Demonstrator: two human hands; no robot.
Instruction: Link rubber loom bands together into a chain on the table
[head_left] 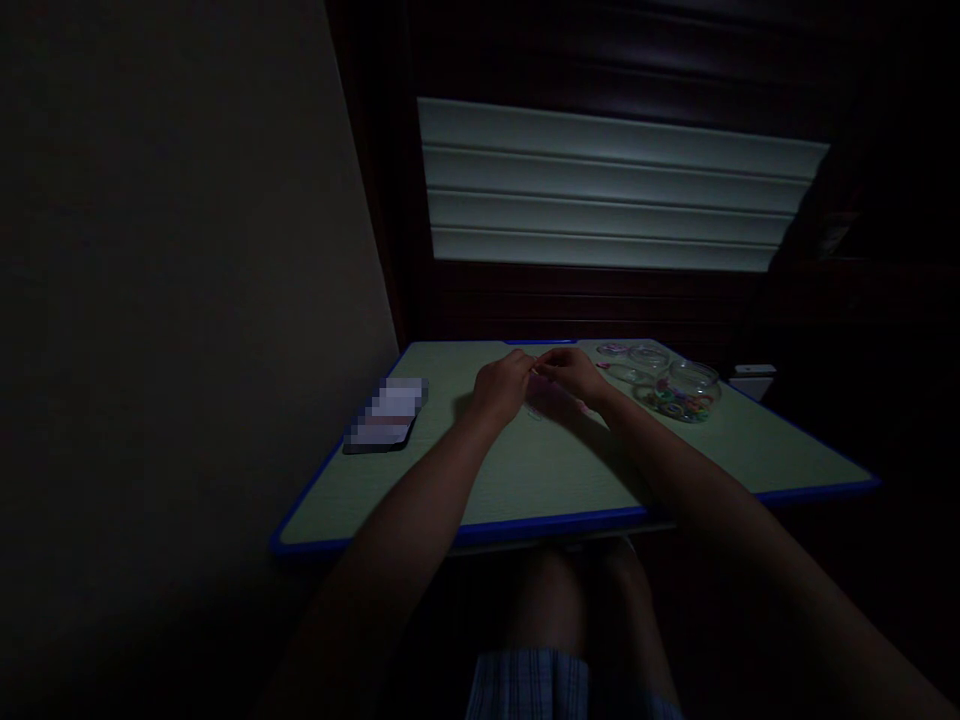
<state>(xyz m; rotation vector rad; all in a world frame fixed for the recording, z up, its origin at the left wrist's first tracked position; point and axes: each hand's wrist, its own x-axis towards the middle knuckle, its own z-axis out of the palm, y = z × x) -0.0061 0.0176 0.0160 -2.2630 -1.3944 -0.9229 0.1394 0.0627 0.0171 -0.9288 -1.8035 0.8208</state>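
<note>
My left hand (502, 386) and my right hand (576, 374) meet over the middle of the table, fingertips almost touching. Both are closed in a pinch around something too small and dark to name. Below them, a pinkish, flat-looking piece (556, 397) lies in the shadow of my right hand; its kind is unclear. To the right of my right hand stands a round clear glass jar (688, 392) with several small coloured rings inside. A second clear glass vessel (646, 360) is just behind it.
The pale table (570, 480) has a raised blue edge. A phone-like slab (384, 418), partly blurred out, lies at the left. Small pink-purple items (612, 350) lie near the back right. A wall (300, 250) rises close on the left. The room is dim.
</note>
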